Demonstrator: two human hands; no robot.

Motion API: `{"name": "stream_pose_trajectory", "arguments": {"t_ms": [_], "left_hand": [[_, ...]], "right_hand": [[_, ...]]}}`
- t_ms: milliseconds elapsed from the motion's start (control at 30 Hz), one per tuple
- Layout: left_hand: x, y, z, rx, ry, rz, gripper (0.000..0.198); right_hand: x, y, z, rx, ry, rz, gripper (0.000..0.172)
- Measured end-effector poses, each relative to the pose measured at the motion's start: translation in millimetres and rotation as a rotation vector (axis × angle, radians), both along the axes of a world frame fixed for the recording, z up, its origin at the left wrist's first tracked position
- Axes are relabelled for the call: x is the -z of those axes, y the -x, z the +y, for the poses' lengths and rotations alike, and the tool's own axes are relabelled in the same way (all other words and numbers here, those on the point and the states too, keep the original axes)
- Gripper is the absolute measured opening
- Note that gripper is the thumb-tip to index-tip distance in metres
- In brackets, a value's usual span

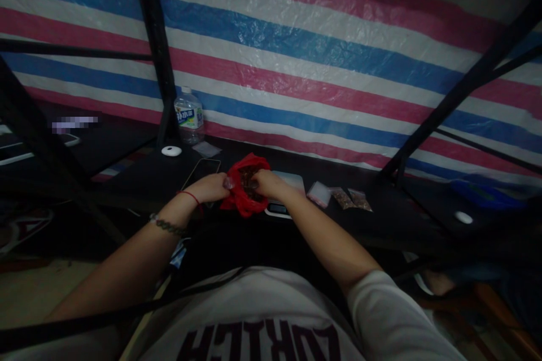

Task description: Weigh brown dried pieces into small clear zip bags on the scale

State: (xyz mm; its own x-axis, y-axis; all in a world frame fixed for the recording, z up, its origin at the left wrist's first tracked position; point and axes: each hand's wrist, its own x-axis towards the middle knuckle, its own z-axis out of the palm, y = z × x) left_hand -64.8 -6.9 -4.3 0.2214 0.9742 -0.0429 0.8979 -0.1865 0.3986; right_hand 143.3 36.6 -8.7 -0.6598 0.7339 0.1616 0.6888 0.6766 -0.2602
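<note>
A red plastic bag (240, 198) with dark brown contents sits over the front of the black table (381, 220). My left hand (210, 187) is closed on the bag's left rim. My right hand (265, 183) grips the right rim with bent fingers at the bag's mouth. Between them the bag is held open. Just behind and under the bag lies a small scale (284, 198) with a pale top and a dark display. A red string and a bead bracelet circle my left wrist.
Small clear zip bags (320, 193), two filled with brown bits (352, 199), lie right of the scale. A phone (201, 172), a white round puck (171, 150) and a water bottle (189, 115) stand at left. Black frame bars cross before a striped tarp (330, 56).
</note>
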Motion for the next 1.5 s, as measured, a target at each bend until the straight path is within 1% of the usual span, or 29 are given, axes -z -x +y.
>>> {"name": "stream_pose_trajectory", "arguments": {"t_ms": [100,167,233,367,467,600,700,767,867,967,1133,1233,1367,1500], "left_hand": [[4.0,-8,-2,0.062,-0.009,-0.034,0.016],[4.9,-11,-2,0.055,-0.008,-0.076,0.016],[6.0,-13,-1,0.021,0.004,-0.121,0.019],[10.2,-11,4,-0.028,-0.014,-0.176,0.020],[12.7,-7,7,-0.022,-0.066,-0.185,0.018],[10.0,-4,6,0.013,-0.097,-0.194,0.018],[5.7,-4,4,-0.068,-0.112,-0.219,0.016],[4.2,-4,5,-0.121,-0.119,-0.193,0.015],[5.0,-3,7,-0.135,-0.126,-0.118,0.014],[7.2,0,9,-0.132,-0.127,-0.078,0.015],[6.5,0,10,-0.166,-0.133,-0.068,0.023],[3.9,0,9,-0.203,-0.155,-0.079,0.028],[0.6,-1,8,-0.256,-0.233,-0.116,0.036],[-2.5,-3,5,-0.302,-0.299,-0.167,0.038]], "right_hand": [[-0.6,8,4,0.000,0.059,-0.093,0.024],[-0.4,14,7,-0.007,0.134,-0.066,0.026],[1.3,20,9,-0.007,0.196,-0.023,0.024],[7.6,31,15,0.032,0.219,0.108,0.019],[12.3,35,19,0.059,0.232,0.215,0.017],[17.2,34,22,0.009,0.283,0.380,0.021],[20.6,33,24,-0.032,0.355,0.513,0.026],[22.5,31,26,-0.042,0.407,0.575,0.027],[23.6,26,27,-0.010,0.441,0.623,0.031],[21.4,14,29,0.034,0.416,0.598,0.032],[14.9,-5,27,0.142,0.263,0.510,0.040],[11.8,-12,25,0.159,0.220,0.472,0.040],[8.2,-17,22,0.183,0.153,0.468,0.039],[6.5,-18,19,0.202,0.129,0.462,0.039]]}}
